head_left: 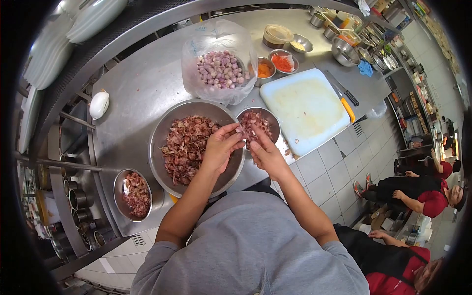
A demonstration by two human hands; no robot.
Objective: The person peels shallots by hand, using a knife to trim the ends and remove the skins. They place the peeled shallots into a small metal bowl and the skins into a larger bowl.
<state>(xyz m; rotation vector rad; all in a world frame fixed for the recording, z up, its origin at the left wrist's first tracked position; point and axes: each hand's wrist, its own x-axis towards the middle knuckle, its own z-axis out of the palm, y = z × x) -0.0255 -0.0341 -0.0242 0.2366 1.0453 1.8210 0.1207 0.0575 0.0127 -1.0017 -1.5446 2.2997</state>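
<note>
A large steel bowl point(160, 169) holds a heap of reddish-brown shallots with skins point(189, 142). My left hand point(221, 147) is over its right side, thumb and fingertips pinched together on something small. My right hand point(267, 152) meets it at the fingertips, above the near edge of a smaller steel bowl point(277, 123) with reddish pieces in it. Its fingers are also pinched, and what lies between them is too small to name. Behind the large bowl, a clear plastic bag point(194, 44) contains peeled purple-white shallots point(221, 70).
A white cutting board point(307, 108) lies at the right, with a knife point(346, 92) and an orange-handled tool point(349, 109) beside it. Another bowl of skins point(135, 194) is at the lower left. Small bowls stand behind. Several people point(418, 196) are at the far right.
</note>
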